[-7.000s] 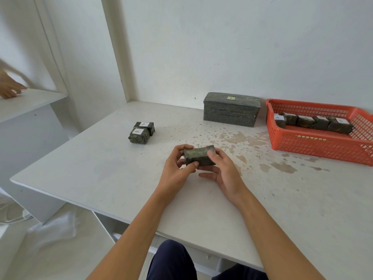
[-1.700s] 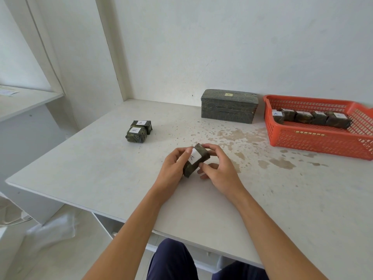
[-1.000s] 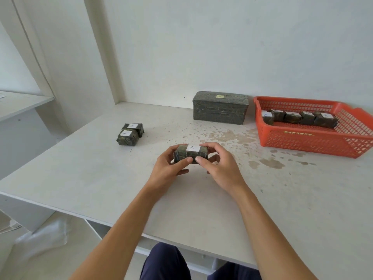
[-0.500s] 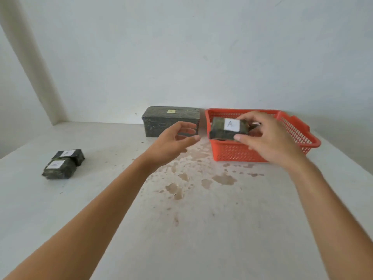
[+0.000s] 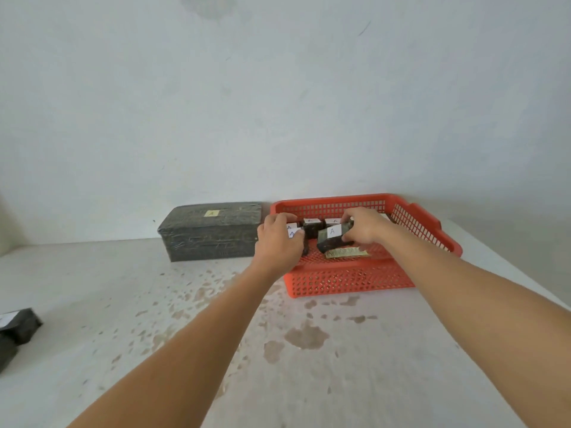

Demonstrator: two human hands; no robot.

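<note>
A red plastic basket (image 5: 349, 281) stands at the back right of the white table (image 5: 340, 366). Inside it a row of dark wrapped blocks with white "A" labels (image 5: 310, 226) lies along the far wall. My right hand (image 5: 364, 225) grips one such dark block marked "A" (image 5: 331, 237), tilted, low over the basket floor in front of the row. My left hand (image 5: 278, 242) reaches over the basket's left rim with curled fingers at the leftmost labelled blocks; whether it holds one I cannot tell.
A large dark wrapped box with a yellow "A" label (image 5: 210, 231) stands against the wall just left of the basket. Two small dark blocks (image 5: 18, 330) lie at the table's left edge. Brown stains (image 5: 306, 336) mark the table before the basket.
My right hand has carried the labelled block from above the basket's near rim down into the basket. My left hand has moved from open in mid-air to the basket's left blocks. The view has shifted right.
</note>
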